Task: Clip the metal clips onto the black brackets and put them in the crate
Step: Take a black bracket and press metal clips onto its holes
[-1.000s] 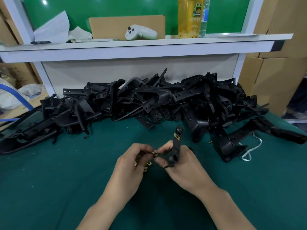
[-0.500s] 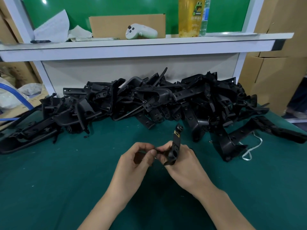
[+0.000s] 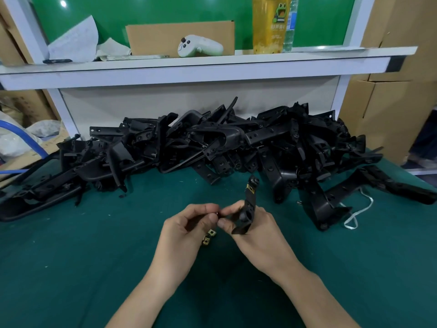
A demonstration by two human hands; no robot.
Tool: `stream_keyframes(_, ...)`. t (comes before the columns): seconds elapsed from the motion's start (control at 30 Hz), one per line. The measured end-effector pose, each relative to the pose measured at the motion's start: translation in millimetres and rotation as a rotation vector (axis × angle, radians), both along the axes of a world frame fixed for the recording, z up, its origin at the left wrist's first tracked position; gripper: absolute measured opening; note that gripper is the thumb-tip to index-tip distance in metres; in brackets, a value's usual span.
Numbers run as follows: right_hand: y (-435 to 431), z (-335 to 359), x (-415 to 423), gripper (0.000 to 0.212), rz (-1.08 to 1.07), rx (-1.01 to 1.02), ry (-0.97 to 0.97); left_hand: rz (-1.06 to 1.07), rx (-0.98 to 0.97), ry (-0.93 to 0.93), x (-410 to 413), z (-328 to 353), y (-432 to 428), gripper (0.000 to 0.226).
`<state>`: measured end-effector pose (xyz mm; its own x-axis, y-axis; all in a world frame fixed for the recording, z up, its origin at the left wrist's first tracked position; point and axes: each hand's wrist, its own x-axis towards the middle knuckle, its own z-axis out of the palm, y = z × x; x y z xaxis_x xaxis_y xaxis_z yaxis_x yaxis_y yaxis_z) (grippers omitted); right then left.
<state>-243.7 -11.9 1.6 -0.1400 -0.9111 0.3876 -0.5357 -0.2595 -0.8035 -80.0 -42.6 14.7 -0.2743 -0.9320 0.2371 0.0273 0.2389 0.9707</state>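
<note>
Both hands at 6 o'clock over the mat [image 3: 71, 256]. I see the left hand [image 3: 186, 230] curled, spare clips [image 3: 208, 237] tucked under its fingers, thumb and forefinger pinched at the bracket's lower end; pinch contents too small to tell. Right hand [image 3: 260, 235] grips the bracket [image 3: 248, 209] upright, with a gold clip [image 3: 249, 187] seated near its top. Bracket pile [image 3: 212, 147] at 12 o'clock, shelf [image 3: 189, 65] behind.

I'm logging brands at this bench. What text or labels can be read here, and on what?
None reads clearly.
On the yellow bottle: frog picture above characters, too blurred.
On the clear bottle: blue label, unreadable.
On the paper sheet: faint print, too small.
</note>
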Motion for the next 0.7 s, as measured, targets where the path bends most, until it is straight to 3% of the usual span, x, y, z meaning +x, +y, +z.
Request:
stream_keyframes(0.5, -0.7, -2.9, 4.6, 0.021, 0.054, 0.012, -0.054, 0.001, 0.131, 0.143, -2.7, -8.6, -6.5, 0.019)
stream_keyframes(0.7, 0.0, -1.2, 6.6, 0.021, 0.066, 0.004, -0.023, 0.106, -0.014, 0.076, -5.8, -7.5, -3.3, 0.018)
